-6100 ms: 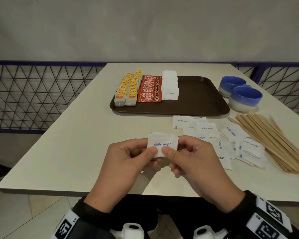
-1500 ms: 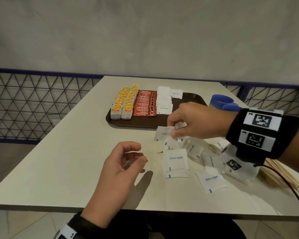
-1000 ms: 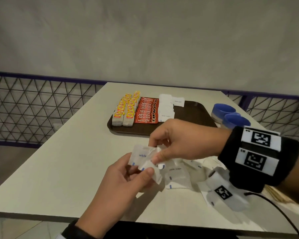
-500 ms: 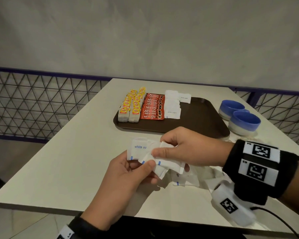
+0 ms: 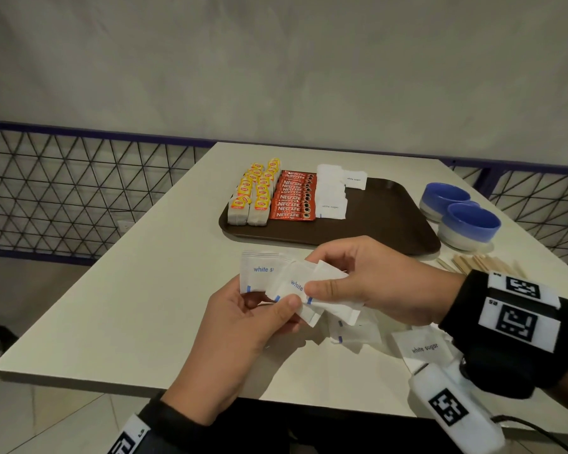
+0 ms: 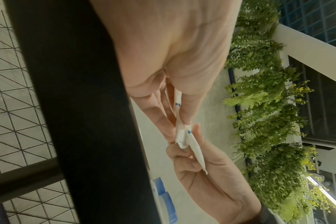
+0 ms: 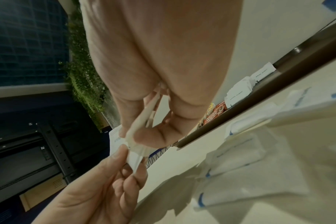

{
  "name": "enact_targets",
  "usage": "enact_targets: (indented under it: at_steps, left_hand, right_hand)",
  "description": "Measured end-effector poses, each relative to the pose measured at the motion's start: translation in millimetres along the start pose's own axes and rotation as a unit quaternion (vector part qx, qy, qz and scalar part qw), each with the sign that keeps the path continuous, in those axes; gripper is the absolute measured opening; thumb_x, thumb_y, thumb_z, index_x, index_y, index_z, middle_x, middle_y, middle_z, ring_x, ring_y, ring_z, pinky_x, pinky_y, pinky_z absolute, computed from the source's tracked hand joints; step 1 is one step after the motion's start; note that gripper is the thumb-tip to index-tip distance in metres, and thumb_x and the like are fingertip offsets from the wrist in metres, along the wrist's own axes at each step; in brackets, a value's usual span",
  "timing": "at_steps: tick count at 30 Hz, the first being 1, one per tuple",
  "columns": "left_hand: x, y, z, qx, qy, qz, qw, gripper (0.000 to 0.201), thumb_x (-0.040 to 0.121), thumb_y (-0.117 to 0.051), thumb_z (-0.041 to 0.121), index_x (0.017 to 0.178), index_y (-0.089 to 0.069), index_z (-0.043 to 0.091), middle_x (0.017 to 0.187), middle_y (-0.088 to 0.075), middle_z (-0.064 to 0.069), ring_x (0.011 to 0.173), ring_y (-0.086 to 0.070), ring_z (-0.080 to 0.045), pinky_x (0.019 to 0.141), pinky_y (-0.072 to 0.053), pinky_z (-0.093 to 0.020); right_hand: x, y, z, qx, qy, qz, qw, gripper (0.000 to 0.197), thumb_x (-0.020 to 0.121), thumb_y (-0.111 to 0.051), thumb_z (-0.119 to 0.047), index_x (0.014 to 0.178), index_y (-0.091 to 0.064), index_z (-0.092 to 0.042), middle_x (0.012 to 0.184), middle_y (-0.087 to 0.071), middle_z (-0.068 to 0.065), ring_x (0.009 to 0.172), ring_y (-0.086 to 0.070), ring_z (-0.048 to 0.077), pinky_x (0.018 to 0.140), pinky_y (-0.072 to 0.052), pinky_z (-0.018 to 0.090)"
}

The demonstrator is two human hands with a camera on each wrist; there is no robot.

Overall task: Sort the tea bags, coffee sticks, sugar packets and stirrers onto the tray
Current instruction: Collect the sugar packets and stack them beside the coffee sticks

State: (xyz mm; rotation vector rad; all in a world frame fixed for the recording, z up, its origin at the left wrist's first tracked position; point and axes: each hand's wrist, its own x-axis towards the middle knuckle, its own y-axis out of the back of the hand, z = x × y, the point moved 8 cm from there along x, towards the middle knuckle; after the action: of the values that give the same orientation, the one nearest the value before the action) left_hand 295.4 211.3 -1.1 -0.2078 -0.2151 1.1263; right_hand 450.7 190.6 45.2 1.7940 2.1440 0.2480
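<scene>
Pinched between thumb and fingers of both the left hand point(image 5: 243, 326) and the right hand point(image 5: 377, 283): a fanned handful of sugar packets point(image 5: 292, 283), held above the table point(image 5: 128, 306) just short of the tray point(image 5: 391, 221). Thin, flat, crinkled white paper squares, blue-lettered "white sugar", overlapping askew. Apparently mid-step: gathering and squaring loose sugar into a stack. Next, by this reading: aligned edges, then a carry to the sugar row point(image 5: 332, 191) on the tray, beside the red coffee sticks point(image 5: 294, 201) and yellow-tagged tea bags point(image 5: 253, 198). More loose packets point(image 5: 423, 348) lying on the table under the right wrist. Slim wooden stirrers point(image 5: 482, 265) unsorted to the right, near two blue bowls point(image 5: 466, 224).
</scene>
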Motion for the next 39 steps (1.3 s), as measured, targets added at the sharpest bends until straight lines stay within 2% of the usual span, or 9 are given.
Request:
enact_targets:
  at_steps: [3,6,9,12,22,25,29,31,39]
  left_hand:
    - [0.2,-0.6,-0.2,0.005,-0.001,-0.003,1.000,0.027,0.081,-0.074,-0.001,0.105,-0.071,0.008,0.091,-0.079,-0.010,0.076,-0.077,-0.025,0.063,-0.060,-0.027]
    - [0.0,-1.4,0.2,0.008,-0.005,-0.009,1.000,0.031,0.077,-0.077,0.005,0.107,-0.071,0.009,0.095,-0.078,-0.012,0.084,-0.077,-0.028,0.070,-0.061,-0.030]
    - [-0.6,-0.6,0.1,0.008,-0.014,-0.009,1.000,0.033,0.074,-0.078,0.008,0.107,-0.072,0.008,0.095,-0.077,-0.018,0.084,-0.077,-0.032,0.070,-0.061,-0.032]
    - [-2.8,-3.1,0.6,-0.021,-0.008,-0.011,1.000,0.027,0.079,-0.074,-0.001,0.106,-0.070,0.002,0.085,-0.075,-0.017,0.075,-0.076,-0.027,0.063,-0.060,-0.029]
    - [1.1,3.8,-3.4,0.030,-0.019,-0.002,0.999,0.017,0.094,-0.065,0.004,0.107,-0.073,0.010,0.088,-0.076,-0.019,0.077,-0.074,-0.032,0.069,-0.060,-0.034]
    - [2.2,6.3,-3.9,0.026,-0.015,0.016,0.999,0.014,0.092,-0.069,0.005,0.104,-0.073,0.011,0.087,-0.075,-0.022,0.081,-0.074,-0.039,0.074,-0.063,-0.045]
    - [2.4,9.6,-4.6,0.011,-0.008,0.041,0.999,0.015,0.089,-0.072,0.004,0.103,-0.073,0.009,0.089,-0.076,-0.021,0.087,-0.072,-0.044,0.077,-0.063,-0.051]
    - [3.1,8.9,-6.9,0.007,-0.002,0.040,0.999,0.017,0.088,-0.073,0.004,0.104,-0.073,0.009,0.093,-0.076,-0.020,0.090,-0.072,-0.044,0.083,-0.061,-0.057]
    - [2.6,9.1,-4.3,0.024,-0.023,0.037,0.999,0.022,0.084,-0.076,0.007,0.105,-0.073,0.012,0.093,-0.078,-0.013,0.086,-0.076,-0.032,0.081,-0.063,-0.045]
  right_hand:
    - [-1.6,0.1,-0.3,-0.028,0.001,0.023,0.999,0.021,0.086,-0.078,-0.016,0.106,-0.075,-0.011,0.103,-0.078,0.006,0.095,-0.075,0.027,0.087,-0.063,0.041]
    - [-1.7,-2.9,-1.5,-0.053,-0.004,0.041,0.998,0.019,0.086,-0.079,-0.029,0.102,-0.076,-0.018,0.097,-0.077,0.006,0.074,-0.071,0.024,0.061,-0.058,0.038]
    - [-0.4,-7.3,-4.0,-0.065,0.008,0.052,0.996,0.019,0.088,-0.076,-0.033,0.095,-0.075,-0.016,0.091,-0.078,0.003,0.079,-0.074,0.025,0.071,-0.062,0.044]
    - [0.3,-15.1,1.9,-0.020,-0.020,0.037,0.999,0.024,0.093,-0.072,-0.033,0.095,-0.066,-0.010,0.088,-0.076,0.013,0.069,-0.073,0.037,0.060,-0.059,0.046]
    - [-3.6,-22.2,12.2,0.039,-0.093,0.015,0.995,0.037,0.099,-0.060,-0.044,0.111,-0.055,-0.009,0.093,-0.076,0.022,0.071,-0.069,0.036,0.045,-0.052,0.026]
    - [-7.2,-24.5,13.4,0.094,-0.126,-0.007,0.988,0.037,0.098,-0.064,-0.040,0.119,-0.055,-0.011,0.097,-0.076,0.018,0.075,-0.066,0.033,0.050,-0.054,0.029]
    - [-9.4,-17.3,15.3,0.131,-0.127,-0.006,0.983,0.031,0.095,-0.064,0.000,0.125,-0.058,-0.005,0.106,-0.074,0.023,0.083,-0.069,0.035,0.068,-0.060,0.035]
    - [-9.9,-7.9,18.8,0.099,-0.112,0.025,0.988,0.034,0.091,-0.066,0.006,0.123,-0.060,-0.004,0.107,-0.075,0.022,0.084,-0.071,0.036,0.072,-0.060,0.035]
    - [-13.6,3.1,22.5,0.037,-0.091,0.081,0.992,0.037,0.085,-0.080,-0.017,0.120,-0.069,-0.011,0.104,-0.079,0.007,0.083,-0.075,0.030,0.080,-0.063,0.041]
